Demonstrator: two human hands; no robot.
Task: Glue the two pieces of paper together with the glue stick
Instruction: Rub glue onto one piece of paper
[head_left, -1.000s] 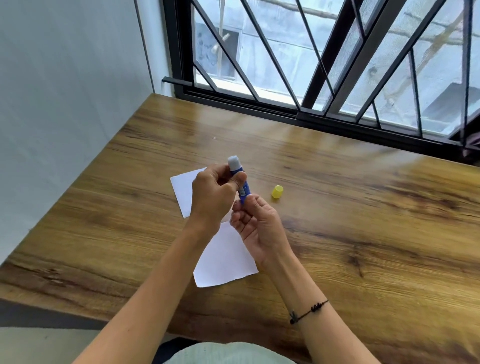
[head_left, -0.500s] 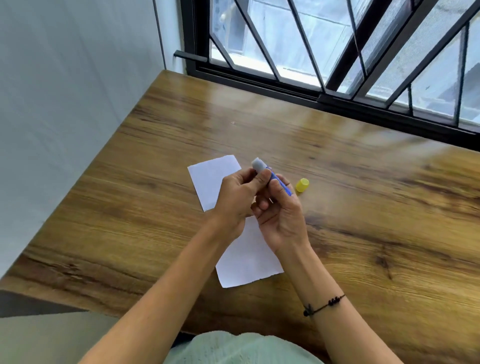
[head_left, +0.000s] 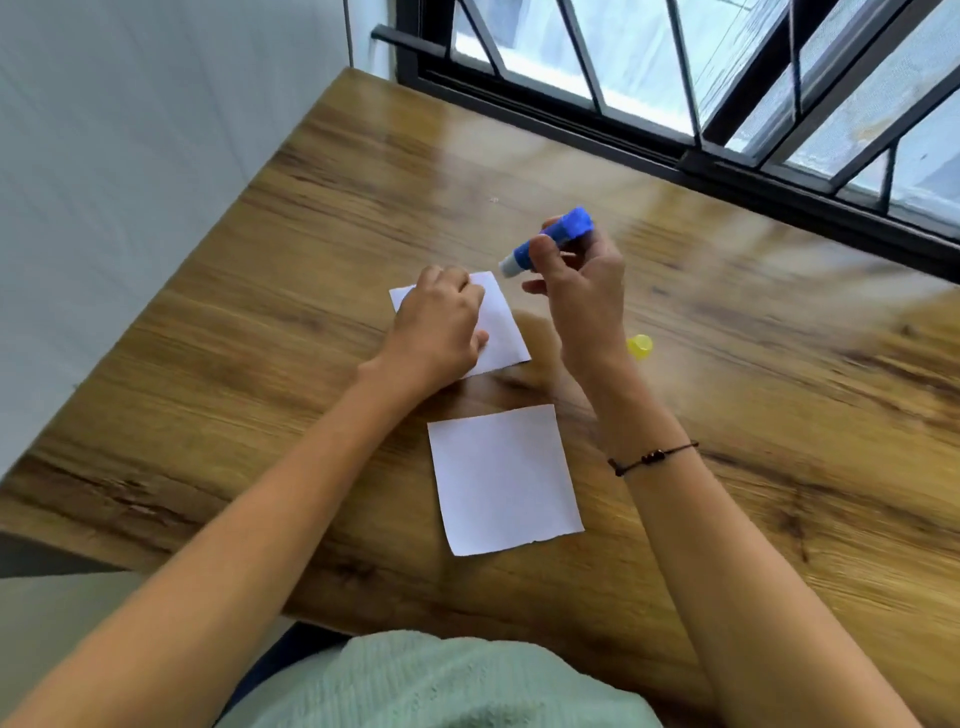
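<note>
Two white paper squares lie on the wooden table (head_left: 753, 415), a strip of bare wood between them. My left hand (head_left: 439, 327) rests flat on the far paper (head_left: 501, 325), fingers bent, pressing it down. The near paper (head_left: 504, 478) lies free, close to the table's front edge. My right hand (head_left: 582, 291) holds the blue glue stick (head_left: 550, 239) uncapped above the table, its whitish tip tilted down and left toward the far paper's right corner, not touching it.
The yellow cap (head_left: 640, 346) of the glue stick sits on the table just right of my right wrist. A white wall (head_left: 130, 182) runs along the left, and a black barred window (head_left: 727, 104) lines the table's far edge.
Both hands were on the glue stick over the papers. Now my left hand has let go and come down on the far paper, and my right hand holds the stick alone, tip turned downward.
</note>
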